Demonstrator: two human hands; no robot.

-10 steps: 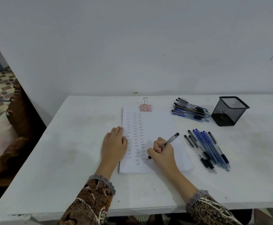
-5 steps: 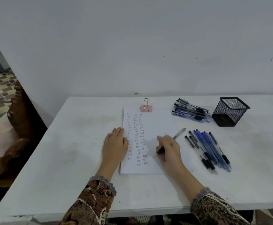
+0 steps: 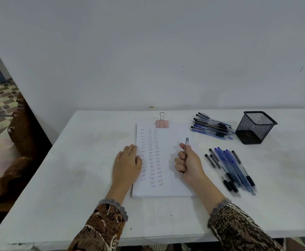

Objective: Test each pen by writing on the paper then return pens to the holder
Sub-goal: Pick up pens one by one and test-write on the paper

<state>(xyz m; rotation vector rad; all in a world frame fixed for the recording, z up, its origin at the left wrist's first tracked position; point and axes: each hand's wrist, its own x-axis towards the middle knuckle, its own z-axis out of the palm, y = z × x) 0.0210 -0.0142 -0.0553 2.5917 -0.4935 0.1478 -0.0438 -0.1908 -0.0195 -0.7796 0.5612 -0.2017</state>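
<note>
One pen (image 3: 187,142) clenched upright in right hand (image 3: 189,162) over the paper (image 3: 173,134); left hand (image 3: 127,165) flat on its edge. Could stray into the far pen pile (image 3: 213,128) beside the mesh holder (image 3: 253,132), mixing tested with untested.

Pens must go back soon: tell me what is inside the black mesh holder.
No pen rises above the rim of the black mesh holder; only its inner walls show. Its floor is dark, hidden behind the near wall.

The left sleeve (image 3: 103,227) and right sleeve (image 3: 242,230) share a mottled brown, black and cream print, each ending in a grey lace cuff (image 3: 111,203).
</note>
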